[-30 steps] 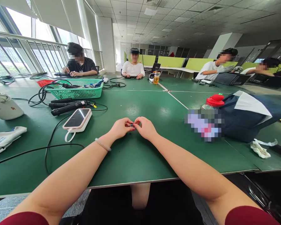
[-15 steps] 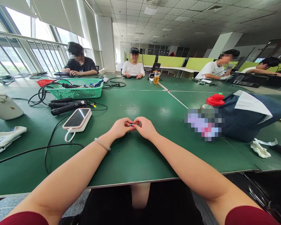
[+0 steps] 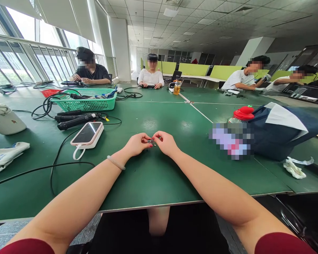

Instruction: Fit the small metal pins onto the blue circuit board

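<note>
Both hands meet just above the green table (image 3: 159, 176), in front of me. My left hand (image 3: 137, 144), with a pale bangle (image 3: 116, 163) on its forearm, pinches a small dark and silvery metal piece (image 3: 151, 142) between thumb and fingers. The piece's exact kind is too small to make out. My right hand (image 3: 165, 143) has its thumb and forefinger pinched together at the upper right edge of that piece. Whether the right fingertips grip the piece or only touch it is hidden by the fingers.
Left of my hands lie a phone (image 3: 87, 134) on a white block, black handles (image 3: 75, 120) and cables. Beyond stands a green basket (image 3: 86, 103). To the right are a red-lidded bottle (image 3: 243, 113), a dark blue bag (image 3: 275, 137) and crumpled tissue (image 3: 294, 169). Several people sit around the table.
My right fingertips have shifted slightly up, and more of the small metal piece shows between my hands. Across the table, a person at the right has raised a gloved hand.
</note>
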`<control>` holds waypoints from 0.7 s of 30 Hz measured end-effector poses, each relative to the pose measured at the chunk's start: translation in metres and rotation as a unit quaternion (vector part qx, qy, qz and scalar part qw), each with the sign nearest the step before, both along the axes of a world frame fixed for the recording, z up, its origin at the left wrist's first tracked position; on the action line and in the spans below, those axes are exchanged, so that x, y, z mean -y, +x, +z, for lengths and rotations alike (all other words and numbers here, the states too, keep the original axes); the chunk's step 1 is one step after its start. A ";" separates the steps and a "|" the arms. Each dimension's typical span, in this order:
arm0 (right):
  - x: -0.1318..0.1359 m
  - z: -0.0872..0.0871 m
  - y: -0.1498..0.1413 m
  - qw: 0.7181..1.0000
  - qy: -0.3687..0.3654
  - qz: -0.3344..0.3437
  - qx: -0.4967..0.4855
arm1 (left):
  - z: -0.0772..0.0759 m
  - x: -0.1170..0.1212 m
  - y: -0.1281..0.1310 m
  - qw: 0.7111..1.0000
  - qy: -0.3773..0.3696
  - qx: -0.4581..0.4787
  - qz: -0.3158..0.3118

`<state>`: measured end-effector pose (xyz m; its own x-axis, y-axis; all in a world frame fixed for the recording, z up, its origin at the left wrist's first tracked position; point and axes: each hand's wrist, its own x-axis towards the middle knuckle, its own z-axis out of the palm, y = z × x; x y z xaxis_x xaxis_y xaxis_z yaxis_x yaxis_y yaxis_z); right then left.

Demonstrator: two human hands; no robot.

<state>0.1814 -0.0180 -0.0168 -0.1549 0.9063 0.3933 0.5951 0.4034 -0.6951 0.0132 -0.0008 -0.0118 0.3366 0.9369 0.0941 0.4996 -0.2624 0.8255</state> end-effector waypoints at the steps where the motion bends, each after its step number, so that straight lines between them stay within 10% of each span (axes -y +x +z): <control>1: 0.001 0.001 0.000 1.000 0.012 -0.001 0.008 | 0.000 -0.001 -0.001 1.000 0.006 -0.010 0.013; 12: 0.008 -0.007 -0.014 0.977 0.008 0.082 0.199 | 0.001 -0.005 -0.011 0.992 0.045 -0.078 0.087; 21: 0.004 0.000 -0.003 0.992 0.087 -0.010 0.096 | 0.004 -0.003 -0.007 0.999 0.020 0.019 0.045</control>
<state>0.1789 -0.0219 -0.0172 -0.2239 0.8315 0.5084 0.7194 0.4929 -0.4894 0.0064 0.0023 -0.0073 0.2461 0.9585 0.1438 0.4912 -0.2512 0.8340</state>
